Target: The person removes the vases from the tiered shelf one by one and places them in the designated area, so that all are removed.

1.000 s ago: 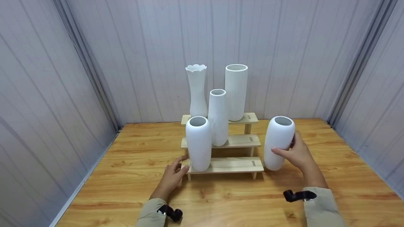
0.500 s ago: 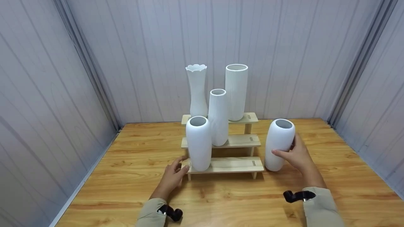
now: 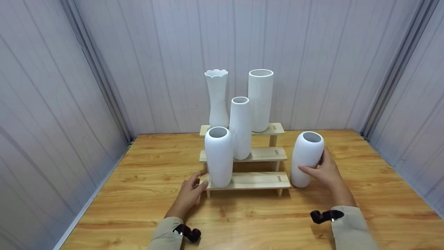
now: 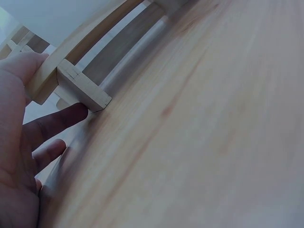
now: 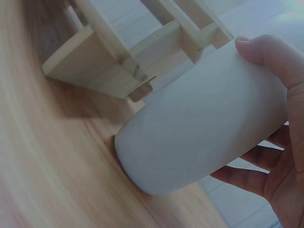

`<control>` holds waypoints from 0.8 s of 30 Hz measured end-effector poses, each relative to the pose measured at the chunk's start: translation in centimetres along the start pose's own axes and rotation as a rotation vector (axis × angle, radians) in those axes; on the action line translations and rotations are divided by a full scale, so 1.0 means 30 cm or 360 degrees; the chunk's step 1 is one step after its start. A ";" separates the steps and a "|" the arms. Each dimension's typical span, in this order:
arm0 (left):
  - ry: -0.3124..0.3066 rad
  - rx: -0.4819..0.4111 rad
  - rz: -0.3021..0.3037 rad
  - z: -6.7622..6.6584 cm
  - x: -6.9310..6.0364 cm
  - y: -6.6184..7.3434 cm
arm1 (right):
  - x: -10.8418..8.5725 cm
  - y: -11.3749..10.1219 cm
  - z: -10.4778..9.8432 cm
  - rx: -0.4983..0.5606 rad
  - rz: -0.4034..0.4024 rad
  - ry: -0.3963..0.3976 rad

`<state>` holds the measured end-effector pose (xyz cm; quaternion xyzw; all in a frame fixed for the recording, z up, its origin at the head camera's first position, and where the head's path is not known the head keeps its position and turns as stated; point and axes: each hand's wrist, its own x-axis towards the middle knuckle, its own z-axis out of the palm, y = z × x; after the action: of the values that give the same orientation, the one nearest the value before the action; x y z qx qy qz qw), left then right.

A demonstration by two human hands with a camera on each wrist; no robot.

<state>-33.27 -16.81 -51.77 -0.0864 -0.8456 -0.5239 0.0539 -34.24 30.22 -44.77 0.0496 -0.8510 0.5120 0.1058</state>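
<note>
My right hand [image 3: 326, 173] holds a plain white vase [image 3: 307, 158] with a rounded body, thumb in front and fingers round its far right side. The vase is just right of the three-step wooden display stand [image 3: 260, 180], leaning slightly, its base at the tabletop. In the right wrist view the same vase [image 5: 190, 118] covers part of the stand. My left hand [image 3: 190, 191] grips the left end of the lowest step, its thumb on the front edge. In the left wrist view a finger touches the stand's leg [image 4: 85, 88]. A similar white vase [image 3: 219, 158] stands on that step, at the left.
A slender tapered vase [image 3: 240, 128] stands on the middle step. The top step bears a scalloped-rim vase [image 3: 218, 100] and a ribbed cylindrical vase [image 3: 261, 100]. Pale panel walls [image 3: 166, 52] enclose the wood-grain table [image 3: 145, 166] at the back and sides.
The vase in my right hand has dipped a little at its rim and changed its tilt slightly. My left hand stays at the stand, and the other vases keep their places.
</note>
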 end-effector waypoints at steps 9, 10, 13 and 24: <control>-0.0035 -0.0058 -0.0050 -0.003 0.003 0.002 | 0.012 0.029 0.027 -0.0010 0.0116 0.0031; -0.0036 -0.0059 -0.0049 -0.003 0.003 0.002 | 0.012 0.038 0.033 0.0007 0.0128 0.0035; -0.0031 -0.0054 -0.0038 -0.002 0.003 0.002 | 0.014 0.073 0.052 0.0068 0.0143 0.0055; -0.0034 -0.0084 -0.0047 0.001 0.004 -0.005 | 0.034 0.140 0.099 0.0230 0.0175 0.0182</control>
<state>-33.41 -16.83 -51.90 -0.0811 -0.8333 -0.5458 0.0348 -36.43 29.61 -49.48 -0.0191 -0.8058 0.5791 0.1221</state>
